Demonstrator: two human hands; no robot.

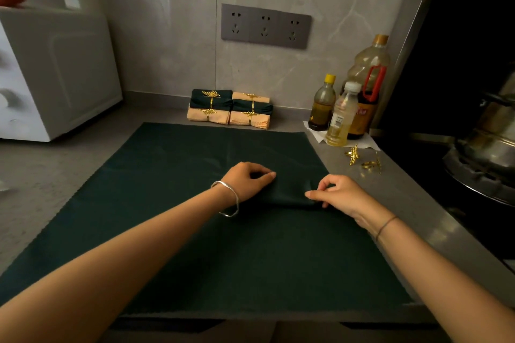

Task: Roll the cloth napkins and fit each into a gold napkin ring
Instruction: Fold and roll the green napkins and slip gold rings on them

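A dark green cloth napkin (289,189) lies folded small on a large dark green cloth (195,231) spread over the counter. My left hand (246,179) pinches the napkin's far left edge with curled fingers. My right hand (337,193) pinches its right end between thumb and fingers. Two loose gold leaf napkin rings (353,154) (372,166) lie on the bare counter to the right. At the back wall sits a stack of several finished green and peach napkins in gold rings (230,108).
Three oil bottles (345,111) stand on white paper at the back right. A black stove with a steel pot (485,153) fills the right side. A white appliance (55,72) stands at the left. A triple socket (266,26) is on the tiled wall.
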